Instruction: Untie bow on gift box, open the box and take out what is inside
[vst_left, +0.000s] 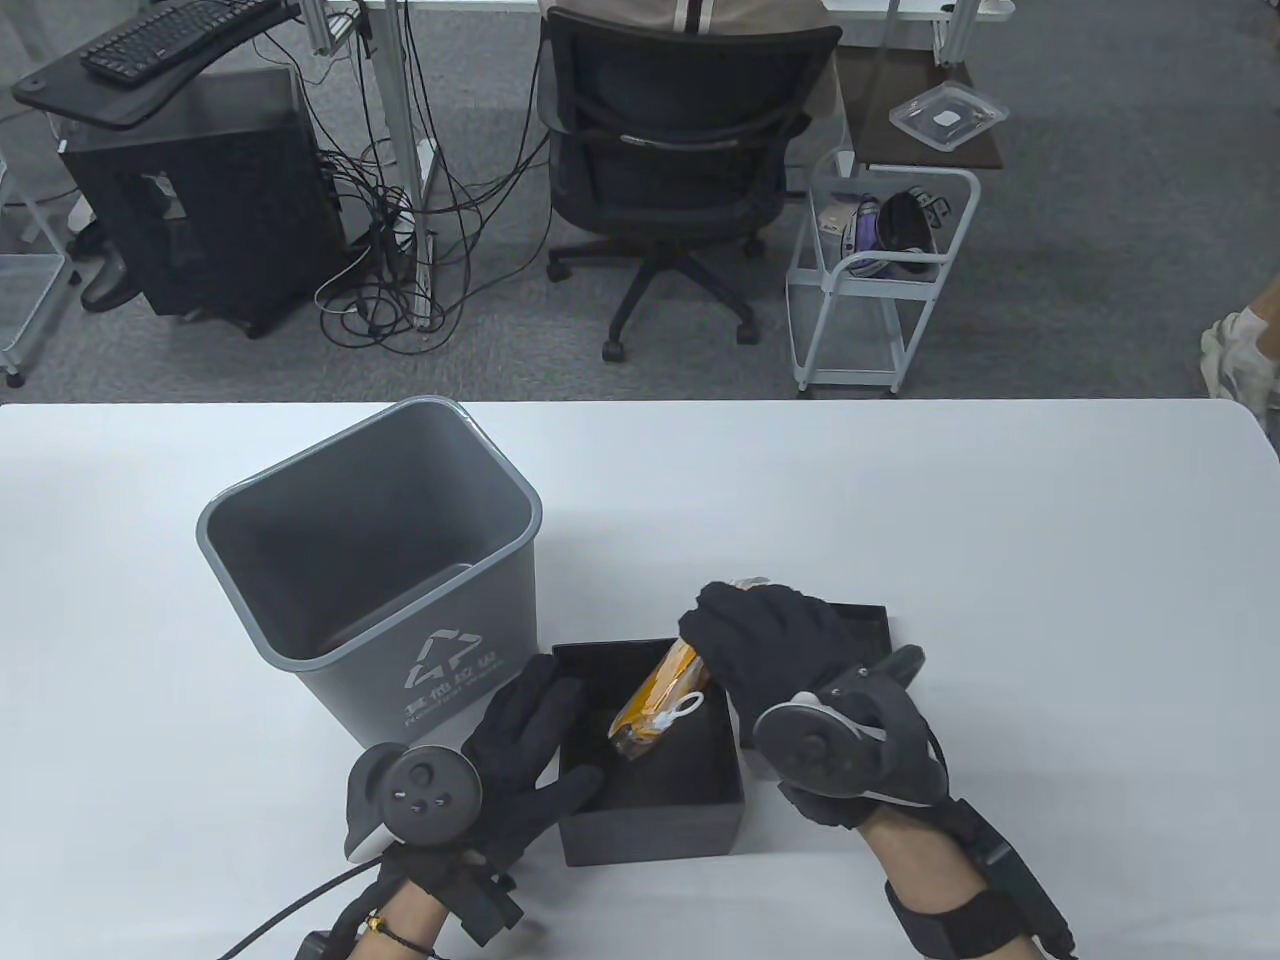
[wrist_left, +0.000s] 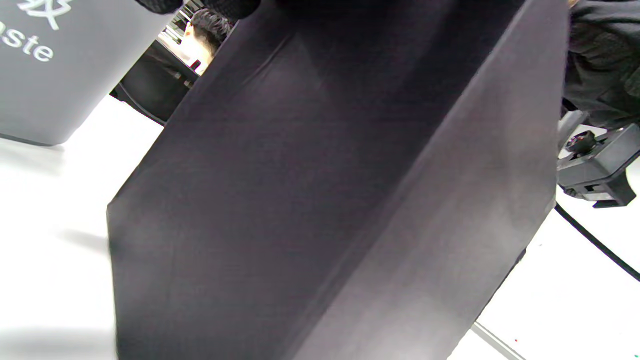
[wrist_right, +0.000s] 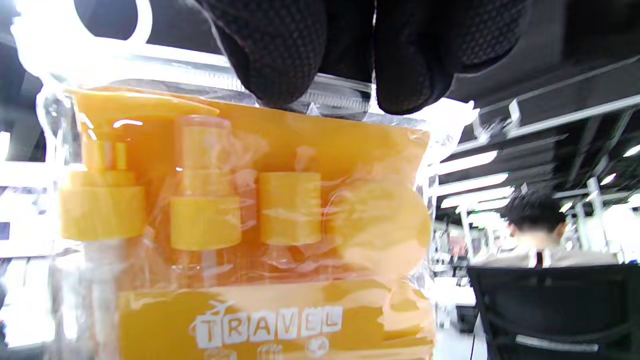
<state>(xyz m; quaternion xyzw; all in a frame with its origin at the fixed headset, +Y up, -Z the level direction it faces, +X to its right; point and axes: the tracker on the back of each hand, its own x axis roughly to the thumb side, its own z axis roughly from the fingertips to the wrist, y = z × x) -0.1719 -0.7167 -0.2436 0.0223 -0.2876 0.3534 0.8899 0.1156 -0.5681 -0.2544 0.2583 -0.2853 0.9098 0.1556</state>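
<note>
The black gift box (vst_left: 650, 810) stands open near the table's front edge, its outer wall (wrist_left: 320, 200) filling the left wrist view. My right hand (vst_left: 760, 640) grips a yellow travel-bottle pack (vst_left: 660, 700) in a clear zip bag, tilted half above the box's inside. In the right wrist view my fingertips (wrist_right: 280, 60) pinch the pack (wrist_right: 250, 225) at its zip edge. My left hand (vst_left: 535, 750) lies against the box's left wall, fingers along it and thumb at the front corner. The black lid (vst_left: 865, 625) lies flat behind my right hand. No ribbon shows.
A grey waste bin (vst_left: 380, 560) stands just left of and behind the box, close to my left hand. The white table (vst_left: 1000, 600) stretches to the right. Beyond its far edge are an office chair (vst_left: 680, 170) and a white cart (vst_left: 880, 280).
</note>
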